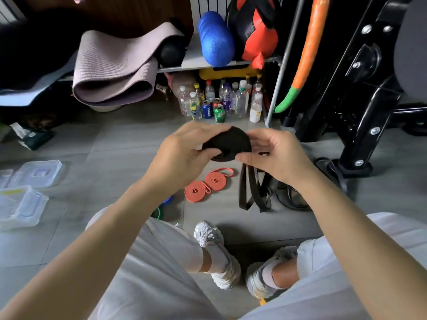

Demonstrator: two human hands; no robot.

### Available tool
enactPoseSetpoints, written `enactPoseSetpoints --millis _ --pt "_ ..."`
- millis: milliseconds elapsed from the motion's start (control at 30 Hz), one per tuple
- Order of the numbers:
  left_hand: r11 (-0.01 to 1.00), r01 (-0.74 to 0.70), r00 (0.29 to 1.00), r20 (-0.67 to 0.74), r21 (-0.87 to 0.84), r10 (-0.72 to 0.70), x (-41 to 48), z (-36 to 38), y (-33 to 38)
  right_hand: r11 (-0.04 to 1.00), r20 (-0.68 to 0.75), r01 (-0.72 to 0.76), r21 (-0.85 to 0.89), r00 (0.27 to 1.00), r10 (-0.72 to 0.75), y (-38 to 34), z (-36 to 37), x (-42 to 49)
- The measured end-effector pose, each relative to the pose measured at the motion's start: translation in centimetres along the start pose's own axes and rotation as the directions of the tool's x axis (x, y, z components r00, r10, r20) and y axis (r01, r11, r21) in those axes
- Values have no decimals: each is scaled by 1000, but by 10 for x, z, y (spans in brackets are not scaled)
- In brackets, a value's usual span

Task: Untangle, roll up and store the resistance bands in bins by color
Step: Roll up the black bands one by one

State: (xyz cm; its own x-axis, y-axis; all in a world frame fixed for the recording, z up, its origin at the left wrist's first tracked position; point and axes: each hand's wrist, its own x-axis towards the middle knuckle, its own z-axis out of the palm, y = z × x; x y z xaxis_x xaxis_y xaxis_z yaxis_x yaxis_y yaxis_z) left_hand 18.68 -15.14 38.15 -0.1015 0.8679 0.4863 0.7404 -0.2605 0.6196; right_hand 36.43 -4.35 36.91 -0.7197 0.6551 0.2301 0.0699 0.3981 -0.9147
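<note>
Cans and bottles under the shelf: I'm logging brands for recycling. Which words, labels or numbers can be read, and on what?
"PEPSI": printed sideways on the blue can.
Green can: its logo is too blurred to read.
Bottles: their labels are too small to read.

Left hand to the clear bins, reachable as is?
Probably yes: the bins sit on the floor to its left, with nothing visibly between. But the left hand grips the black roll together with the right hand, so it must let go or carry it.
</note>
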Motion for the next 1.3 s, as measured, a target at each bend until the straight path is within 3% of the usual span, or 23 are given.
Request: enactPoseSetpoints --millis 100,200,300,400,500,633,700,767,867,933,1000,1100,1200,1300 --pt "985 128 981 -129 -114 -143 1 5 2 994 -19 -39 107 999 42 4 -3 7" --pt "945 159 943 -240 -284 -231 7 11 11 981 -51 11 194 999 -1 -4 -4 17" --pt "859 144 898 -299 -491 -322 20 8 21 975 -79 58 216 996 -42 -18 -11 32" --pt "836 75 889 -344 -544 -304 38 3 29 968 -105 94 232 992 -71 -31 -20 50" --pt "772 62 877 -335 -632 -344 49 4 37 942 -100 122 312 990 -95 -38 -21 59" --pt "677 181 864 -214 -713 -456 45 18 32 938 -146 104 330 987 -58 -25 -16 56" --pt "751 253 884 -171 -610 -436 41 20 22 962 -114 63 265 993 -34 -15 -16 51" --pt "907 292 924 -153 -305 -349 39 12 11 978 -45 8 210 999 1 -6 -16 46" --pt "990 36 996 82 135 -48 37 -7 1 992 38 -44 116 999 39 -1 -10 43" --pt "960 -120 956 290 254 43 39 -15 -1 997 68 -30 73 997 25 -3 -4 43" --pt "953 -138 951 306 270 51 41 -19 -4 999 36 -11 42 999 10 -5 1 42" --pt "972 -101 991 113 212 78 37 -21 -5 999 -36 13 37 999 -12 -6 5 40" --pt "998 32 994 -102 54 -26 31 -21 -3 996 -28 13 85 1000 -10 -5 5 34" --pt "989 96 976 -184 -112 -116 26 -15 4 979 -45 6 204 999 3 -8 3 32"
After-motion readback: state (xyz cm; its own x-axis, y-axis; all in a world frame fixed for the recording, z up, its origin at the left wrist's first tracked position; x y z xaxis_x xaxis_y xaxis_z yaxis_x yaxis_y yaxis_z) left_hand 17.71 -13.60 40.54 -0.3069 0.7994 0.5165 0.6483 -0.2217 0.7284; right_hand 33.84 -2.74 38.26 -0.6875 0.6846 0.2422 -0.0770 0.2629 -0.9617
